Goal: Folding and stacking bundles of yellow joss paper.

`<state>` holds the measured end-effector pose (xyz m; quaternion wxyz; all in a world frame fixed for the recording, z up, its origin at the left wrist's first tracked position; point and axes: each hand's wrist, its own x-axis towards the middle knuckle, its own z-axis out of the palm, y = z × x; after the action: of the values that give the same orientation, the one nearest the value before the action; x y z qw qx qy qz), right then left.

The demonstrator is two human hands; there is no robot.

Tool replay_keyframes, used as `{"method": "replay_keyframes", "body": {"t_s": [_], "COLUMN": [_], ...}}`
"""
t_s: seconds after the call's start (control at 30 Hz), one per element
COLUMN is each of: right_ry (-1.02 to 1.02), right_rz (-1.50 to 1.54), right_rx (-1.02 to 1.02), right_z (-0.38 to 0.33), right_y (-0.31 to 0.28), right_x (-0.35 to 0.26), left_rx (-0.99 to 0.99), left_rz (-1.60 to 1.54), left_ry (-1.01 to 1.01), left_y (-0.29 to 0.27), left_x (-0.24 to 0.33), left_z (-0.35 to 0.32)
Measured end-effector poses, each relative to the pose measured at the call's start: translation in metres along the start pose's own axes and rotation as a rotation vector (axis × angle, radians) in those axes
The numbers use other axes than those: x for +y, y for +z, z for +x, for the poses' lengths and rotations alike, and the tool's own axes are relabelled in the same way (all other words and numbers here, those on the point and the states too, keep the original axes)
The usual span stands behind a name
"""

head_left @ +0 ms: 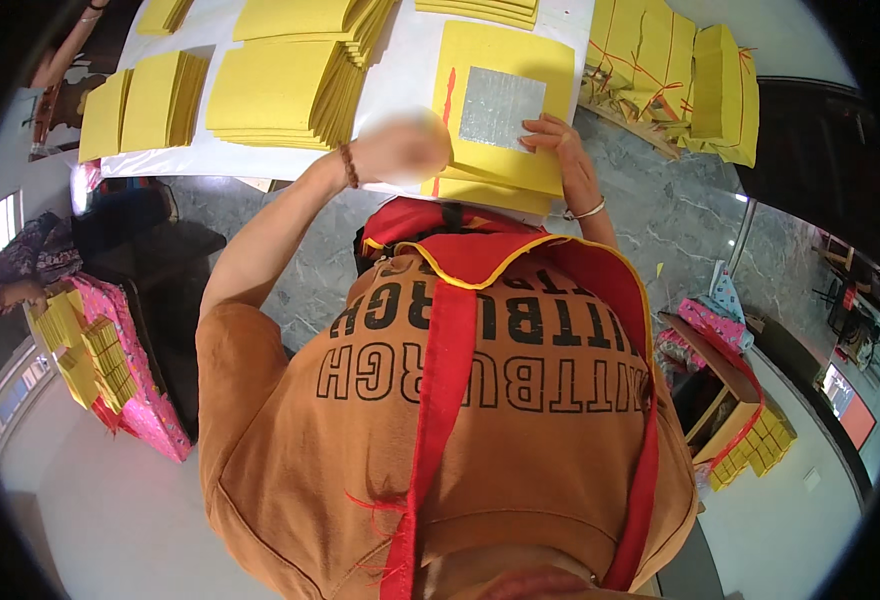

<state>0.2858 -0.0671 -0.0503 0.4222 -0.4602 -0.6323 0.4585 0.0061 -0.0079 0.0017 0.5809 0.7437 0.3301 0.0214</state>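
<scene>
A yellow sheet of paper [506,48] lies on top of a few others at the near edge of the white-covered table. On it sits a silver foil square [502,100], with a red strip [449,95] running down the left side. My left hand [405,148], a beaded bracelet at its wrist, is at the sheet's lower left edge; its fingers are blurred out. My right hand [565,152], wearing a pale bangle, rests at the right edge. Its fingers are stretched out and its fingertips touch the foil's lower right corner.
Fanned stacks of yellow paper [270,92] and smaller piles [160,100] stand to the left on the white table cover [400,70]. Red-tied yellow bundles [650,50] are at the far right. More yellow bundles [108,360] lie on pink cloth at the left.
</scene>
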Motion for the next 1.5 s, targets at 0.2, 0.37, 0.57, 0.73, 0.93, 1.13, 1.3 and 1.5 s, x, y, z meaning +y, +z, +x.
{"method": "replay_keyframes", "body": {"t_s": [0.2, 0.37, 0.57, 0.73, 0.93, 1.13, 1.3, 1.5], "right_ry": [-0.035, -0.246, -0.166, -0.032, 0.219, -0.195, 0.091, 0.318], "right_rz": [-0.012, -0.145, -0.242, -0.05, 0.197, -0.355, -0.043, -0.002], "right_rx": [-0.026, -0.13, -0.165, -0.081, 0.09, -0.053, -0.12, -0.091], "right_z": [0.0, 0.002, 0.001, 0.001, -0.002, -0.008, -0.014, -0.017], "right_y": [-0.004, -0.011, -0.012, -0.007, -0.009, -0.011, 0.0, -0.002], "right_x": [0.002, 0.009, 0.003, 0.003, 0.004, -0.034, -0.044, -0.026], "left_rx": [-0.106, -0.113, -0.062, 0.162, 0.534, 0.542, 0.491, 0.549], "left_rz": [-0.15, -0.362, -0.311, -0.392, 0.562, 0.409, 0.258, 0.174], "left_ry": [-0.027, -0.095, -0.141, 0.224, 0.318, 0.328, 0.272, 0.223], "left_y": [-0.01, -0.013, -0.019, -0.022, -0.001, 0.016, 0.022, 0.024], "left_x": [-0.004, -0.013, -0.007, -0.003, -0.005, -0.003, -0.01, -0.014], "left_z": [0.011, 0.012, 0.008, -0.006, 0.011, -0.01, -0.018, -0.007]}}
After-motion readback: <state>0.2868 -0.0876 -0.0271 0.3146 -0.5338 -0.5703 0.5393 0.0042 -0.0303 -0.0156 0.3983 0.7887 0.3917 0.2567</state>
